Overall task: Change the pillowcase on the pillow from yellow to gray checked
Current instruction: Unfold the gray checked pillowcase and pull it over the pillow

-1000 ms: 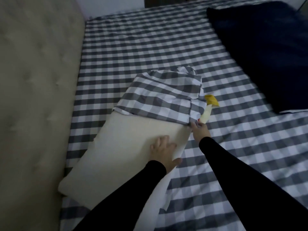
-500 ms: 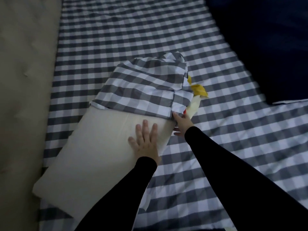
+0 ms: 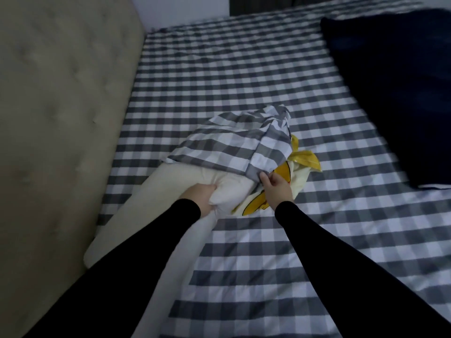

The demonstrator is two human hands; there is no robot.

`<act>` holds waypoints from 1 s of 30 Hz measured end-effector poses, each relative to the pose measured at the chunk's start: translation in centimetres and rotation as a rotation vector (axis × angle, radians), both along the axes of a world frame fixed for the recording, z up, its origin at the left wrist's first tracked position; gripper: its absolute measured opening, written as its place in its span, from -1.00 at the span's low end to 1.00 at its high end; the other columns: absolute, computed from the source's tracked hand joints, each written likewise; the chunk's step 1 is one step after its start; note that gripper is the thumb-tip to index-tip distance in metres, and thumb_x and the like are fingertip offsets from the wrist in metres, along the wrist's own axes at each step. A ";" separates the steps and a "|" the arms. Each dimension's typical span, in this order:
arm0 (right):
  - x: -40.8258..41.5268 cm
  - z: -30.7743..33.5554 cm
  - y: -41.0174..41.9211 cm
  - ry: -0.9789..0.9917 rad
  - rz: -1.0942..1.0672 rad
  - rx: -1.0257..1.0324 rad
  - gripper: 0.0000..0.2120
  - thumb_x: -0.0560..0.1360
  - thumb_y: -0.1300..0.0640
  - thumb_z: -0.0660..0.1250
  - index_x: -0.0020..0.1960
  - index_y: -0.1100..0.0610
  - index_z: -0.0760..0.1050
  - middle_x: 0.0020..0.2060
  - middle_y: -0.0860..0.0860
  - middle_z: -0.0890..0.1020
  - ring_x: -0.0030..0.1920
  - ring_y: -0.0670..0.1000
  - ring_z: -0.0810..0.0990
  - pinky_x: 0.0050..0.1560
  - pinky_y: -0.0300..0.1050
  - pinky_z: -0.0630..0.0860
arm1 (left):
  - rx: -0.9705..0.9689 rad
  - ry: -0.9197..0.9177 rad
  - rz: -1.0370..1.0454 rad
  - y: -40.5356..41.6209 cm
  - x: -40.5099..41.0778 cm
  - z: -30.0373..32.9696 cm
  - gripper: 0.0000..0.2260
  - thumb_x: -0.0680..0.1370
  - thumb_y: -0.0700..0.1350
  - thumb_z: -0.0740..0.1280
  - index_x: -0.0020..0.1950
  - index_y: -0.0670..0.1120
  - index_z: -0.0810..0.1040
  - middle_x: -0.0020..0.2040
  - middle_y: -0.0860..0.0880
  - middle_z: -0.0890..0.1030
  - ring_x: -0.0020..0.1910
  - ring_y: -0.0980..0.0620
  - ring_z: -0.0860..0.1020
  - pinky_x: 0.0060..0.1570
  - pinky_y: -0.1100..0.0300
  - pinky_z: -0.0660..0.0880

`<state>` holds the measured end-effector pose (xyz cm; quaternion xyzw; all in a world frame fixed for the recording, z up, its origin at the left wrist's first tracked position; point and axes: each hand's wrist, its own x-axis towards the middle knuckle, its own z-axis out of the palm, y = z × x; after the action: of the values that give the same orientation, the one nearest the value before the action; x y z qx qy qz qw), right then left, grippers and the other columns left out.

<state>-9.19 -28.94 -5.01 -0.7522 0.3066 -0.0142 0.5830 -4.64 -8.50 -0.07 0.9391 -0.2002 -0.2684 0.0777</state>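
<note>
Pillow [image 3: 156,215], bare and cream, lies on the checked bed [image 3: 244,81] beside the headboard [image 3: 61,118], its far end already inside the gray checked pillowcase [image 3: 231,145]. In the head view the left hand [image 3: 201,196] has its fingers clamped into the pillow's edge, and the right hand [image 3: 277,185] pinches the case's hem. The yellow pillowcase [image 3: 302,162] lies crumpled underneath. Sleeving is under way, I judge; next, the hem needs drawing toward the person while the pillow is fed in.

Long black sleeves [image 3: 136,252], bare hands.

Head view — looking down, close over the bed [image 3: 244,69].
</note>
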 end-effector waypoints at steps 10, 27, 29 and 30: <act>1.2 7.2 2.6 -0.289 -0.070 0.043 -0.59 0.58 -0.05 0.22 -0.16 0.31 0.48 -0.30 0.07 0.53 -0.26 -0.03 0.48 -0.21 -0.14 0.40 | -0.263 0.030 0.146 3.4 2.8 9.6 -0.78 0.39 -0.01 0.53 -0.03 -0.06 0.68 -0.11 0.07 0.65 -0.10 0.12 0.58 -0.25 0.44 0.39; -0.4 10.3 5.5 -0.541 0.241 -0.328 -0.69 0.41 -0.10 0.42 -0.27 0.05 0.36 -0.25 -0.04 0.46 -0.20 -0.09 0.44 -0.16 -0.25 0.40 | -0.527 -0.040 0.420 5.4 1.8 10.1 -0.69 0.40 0.08 0.49 0.02 -0.09 0.67 -0.15 -0.02 0.68 -0.12 0.01 0.63 -0.23 0.26 0.45; 0.1 11.1 6.9 -0.597 0.328 -0.520 -0.67 0.38 -0.21 0.40 -0.18 0.04 0.47 -0.15 -0.06 0.47 -0.12 -0.11 0.43 -0.10 -0.34 0.39 | -0.564 -0.052 0.434 5.7 1.3 10.2 -0.66 0.39 0.14 0.48 0.04 -0.03 0.66 -0.14 0.05 0.68 -0.15 0.07 0.62 -0.22 0.24 0.48; 0.5 11.4 7.5 -0.615 0.357 -0.561 -0.65 0.38 -0.23 0.40 -0.09 0.04 0.52 -0.08 -0.06 0.47 -0.06 -0.11 0.43 -0.06 -0.35 0.40 | -0.581 -0.056 0.442 5.8 0.9 10.2 -0.65 0.39 0.17 0.47 0.05 -0.01 0.65 -0.14 0.06 0.68 -0.16 0.09 0.62 -0.22 0.24 0.49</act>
<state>-8.69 -21.43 6.37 -0.8832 -0.0311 -0.2186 0.4137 -3.70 -2.66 10.11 0.9054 -0.0626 -0.1511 0.3918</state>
